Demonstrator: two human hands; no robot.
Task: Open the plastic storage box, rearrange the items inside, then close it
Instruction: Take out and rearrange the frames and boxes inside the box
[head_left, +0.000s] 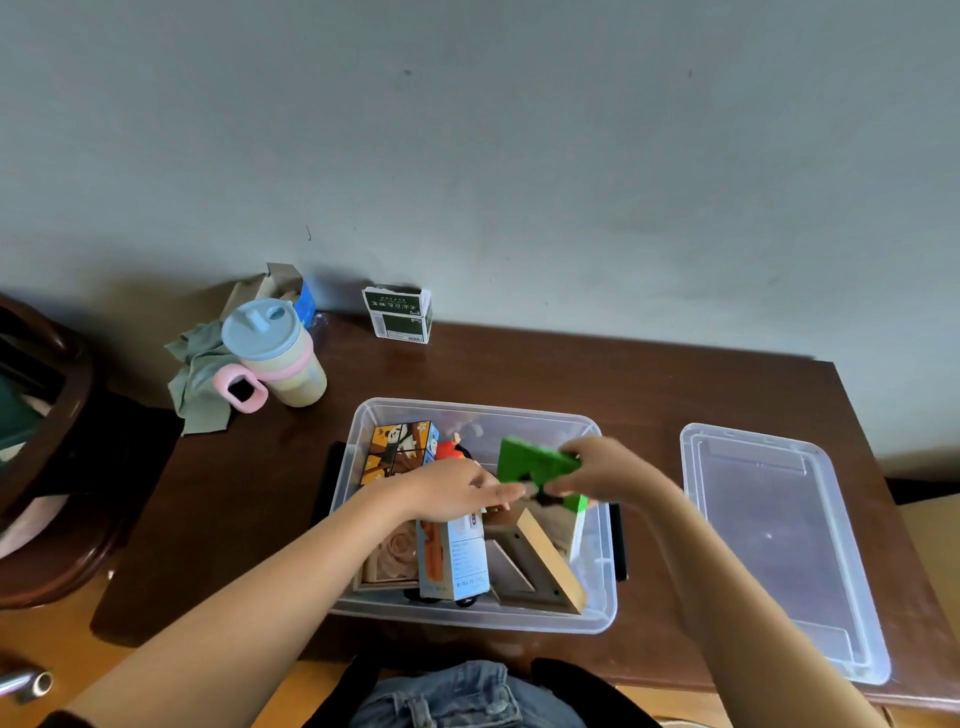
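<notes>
The clear plastic storage box (363, 426) stands open on the dark wooden table. Its clear lid (779, 545) lies flat to the right. Inside are a panda picture cube (397, 449), a red toy (449, 449), a tall white and orange carton (454, 561), a wooden triangular frame (540, 566) and a rose-printed box (392, 556). My right hand (608, 470) grips a green block (535, 465) above the box's middle. My left hand (457, 491) reaches in beside it, fingers stretched toward the green block's lower edge; whether it holds anything is hidden.
A pastel cup with a blue lid and pink handle (275, 353) stands at the back left beside a grey cloth (197, 374) and an open cardboard box (285, 286). A green and white carton (397, 314) stands against the wall. A dark wooden chair (47, 415) is at the left.
</notes>
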